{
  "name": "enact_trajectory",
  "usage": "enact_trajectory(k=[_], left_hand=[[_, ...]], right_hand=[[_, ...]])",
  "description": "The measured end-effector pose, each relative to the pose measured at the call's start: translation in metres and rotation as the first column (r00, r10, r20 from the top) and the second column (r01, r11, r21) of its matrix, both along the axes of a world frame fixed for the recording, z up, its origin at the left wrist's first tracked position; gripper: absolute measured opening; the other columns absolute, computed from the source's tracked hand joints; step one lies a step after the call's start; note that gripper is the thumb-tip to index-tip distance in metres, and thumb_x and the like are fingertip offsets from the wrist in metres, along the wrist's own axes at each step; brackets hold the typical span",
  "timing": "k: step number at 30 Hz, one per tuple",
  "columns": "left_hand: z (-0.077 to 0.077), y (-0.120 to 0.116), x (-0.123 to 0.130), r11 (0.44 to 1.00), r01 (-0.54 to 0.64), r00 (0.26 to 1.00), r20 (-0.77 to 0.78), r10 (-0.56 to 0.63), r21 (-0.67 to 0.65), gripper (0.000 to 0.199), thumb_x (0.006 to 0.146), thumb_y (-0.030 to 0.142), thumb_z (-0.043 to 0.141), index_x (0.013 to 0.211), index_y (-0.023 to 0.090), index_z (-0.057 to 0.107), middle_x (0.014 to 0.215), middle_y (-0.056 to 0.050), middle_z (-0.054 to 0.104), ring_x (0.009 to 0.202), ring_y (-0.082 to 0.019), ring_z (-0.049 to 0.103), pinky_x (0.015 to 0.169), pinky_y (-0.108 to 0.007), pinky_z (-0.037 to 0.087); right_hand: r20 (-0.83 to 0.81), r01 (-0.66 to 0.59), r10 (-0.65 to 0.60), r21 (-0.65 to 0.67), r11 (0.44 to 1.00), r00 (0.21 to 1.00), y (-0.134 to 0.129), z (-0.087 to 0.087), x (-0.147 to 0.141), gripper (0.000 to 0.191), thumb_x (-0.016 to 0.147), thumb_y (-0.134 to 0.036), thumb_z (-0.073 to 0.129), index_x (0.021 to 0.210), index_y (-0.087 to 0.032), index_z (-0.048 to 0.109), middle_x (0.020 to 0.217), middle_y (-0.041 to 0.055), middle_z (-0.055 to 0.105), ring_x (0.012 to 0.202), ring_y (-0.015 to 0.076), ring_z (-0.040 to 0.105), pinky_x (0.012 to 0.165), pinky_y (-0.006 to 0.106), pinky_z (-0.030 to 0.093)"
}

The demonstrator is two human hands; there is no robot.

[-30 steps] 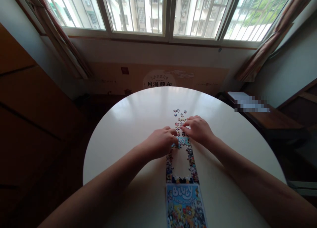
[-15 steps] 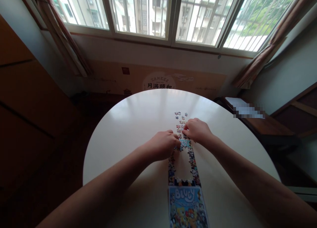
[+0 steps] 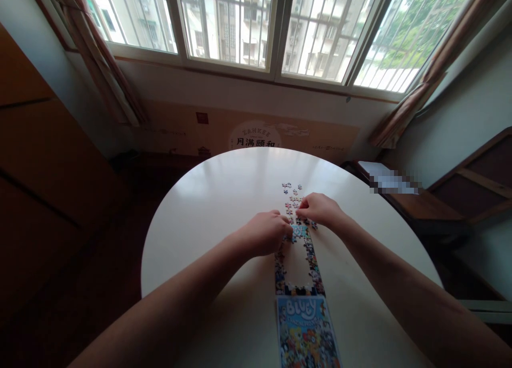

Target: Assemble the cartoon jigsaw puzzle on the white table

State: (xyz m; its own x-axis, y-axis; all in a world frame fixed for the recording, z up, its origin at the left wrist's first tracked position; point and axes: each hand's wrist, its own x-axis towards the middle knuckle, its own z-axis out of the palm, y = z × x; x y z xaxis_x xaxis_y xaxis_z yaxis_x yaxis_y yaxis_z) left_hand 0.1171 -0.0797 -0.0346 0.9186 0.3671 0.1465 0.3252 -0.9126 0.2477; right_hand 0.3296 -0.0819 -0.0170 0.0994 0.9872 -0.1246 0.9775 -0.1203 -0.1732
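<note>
A partly built jigsaw puzzle (image 3: 317,272) lies on the white table, its border joined around an open middle, with a light blue section at the far end. My left hand (image 3: 269,232) rests at its far left corner, fingers curled down beside the blue section; what they hold, if anything, is hidden. Just beyond, my right hand (image 3: 322,209) is closed in a pinch over the loose puzzle pieces (image 3: 288,208). Whatever lies between its fingertips is too small to make out. Touching or close to the puzzle's near edge is a Bluey picture sheet (image 3: 308,330).
The round white table (image 3: 192,213) has a curved far edge facing a windowed wall. More loose pieces (image 3: 286,186) lie scattered beyond my hands. To the right stands a dark wooden chair or bench (image 3: 428,205) with a pale, blurred-out item on it.
The view has shifted slightly. My right hand has moved a little, uncovering several pieces beneath its wrist, and its fingers look more tightly pinched. My left hand stays at the puzzle's corner.
</note>
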Motion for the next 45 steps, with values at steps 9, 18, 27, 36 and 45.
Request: enact_trajectory(k=[9, 18, 27, 36, 45], left_hand=[[0.000, 0.001, 0.002, 1.000, -0.007, 1.000, -0.014, 0.007, -0.001, 0.030, 0.080, 0.006, 0.057, 0.091, 0.027, 0.076, 0.096, -0.003, 0.075, 0.091, -0.019, 0.062, 0.080, -0.028, 0.048], [0.000, 0.000, 0.001, 1.000, -0.007, 1.000, 0.004, 0.007, -0.005, 0.033, 0.079, 0.005, 0.056, 0.091, 0.027, 0.076, 0.095, -0.002, 0.075, 0.092, -0.019, 0.063, 0.080, -0.029, 0.049], [0.000, 0.001, 0.001, 1.000, 0.006, 1.000, 0.025, -0.006, -0.004, 0.030, 0.077, 0.005, 0.057, 0.088, 0.026, 0.075, 0.094, -0.002, 0.075, 0.090, -0.019, 0.063, 0.081, -0.030, 0.049], [-0.001, 0.002, -0.001, 1.000, 0.004, 1.000, 0.026, -0.003, -0.026, 0.032, 0.078, 0.005, 0.058, 0.093, 0.027, 0.076, 0.098, -0.002, 0.076, 0.095, -0.019, 0.064, 0.086, -0.030, 0.049], [0.000, 0.001, 0.000, 0.999, -0.028, 1.000, 0.013, 0.029, -0.035, 0.027, 0.084, 0.012, 0.060, 0.097, 0.028, 0.077, 0.107, -0.001, 0.075, 0.099, -0.020, 0.064, 0.083, -0.033, 0.050]], right_hand=[[0.068, 0.033, -0.034, 0.011, 0.999, 0.997, -0.005, 0.005, -0.001, 0.025, 0.082, -0.044, 0.063, 0.084, -0.026, 0.081, 0.084, 0.0043, 0.077, 0.081, 0.0207, 0.068, 0.061, 0.028, 0.040], [0.094, 0.025, -0.022, -0.029, 0.999, 0.995, 0.009, 0.009, -0.016, 0.013, 0.071, -0.032, 0.071, 0.074, -0.023, 0.079, 0.080, 0.0077, 0.075, 0.079, 0.0223, 0.068, 0.063, 0.028, 0.044], [-0.094, -0.004, -0.004, -0.083, 0.997, 0.996, 0.024, -0.001, -0.001, 0.013, 0.063, -0.027, 0.075, 0.071, -0.018, 0.077, 0.066, 0.0042, 0.070, 0.070, 0.0189, 0.065, 0.060, 0.026, 0.043], [-0.559, -0.067, 0.013, -0.077, 0.995, 0.829, 0.004, 0.011, 0.027, 0.028, 0.076, -0.039, 0.071, 0.087, -0.013, 0.072, 0.083, 0.0077, 0.074, 0.070, 0.0141, 0.062, 0.055, 0.022, 0.043], [-0.789, -0.115, 0.004, -0.085, 0.990, 0.615, -0.049, 0.007, 0.040, 0.025, 0.080, -0.038, 0.072, 0.089, -0.015, 0.069, 0.077, 0.0057, 0.071, 0.062, 0.0112, 0.063, 0.043, 0.017, 0.034]])
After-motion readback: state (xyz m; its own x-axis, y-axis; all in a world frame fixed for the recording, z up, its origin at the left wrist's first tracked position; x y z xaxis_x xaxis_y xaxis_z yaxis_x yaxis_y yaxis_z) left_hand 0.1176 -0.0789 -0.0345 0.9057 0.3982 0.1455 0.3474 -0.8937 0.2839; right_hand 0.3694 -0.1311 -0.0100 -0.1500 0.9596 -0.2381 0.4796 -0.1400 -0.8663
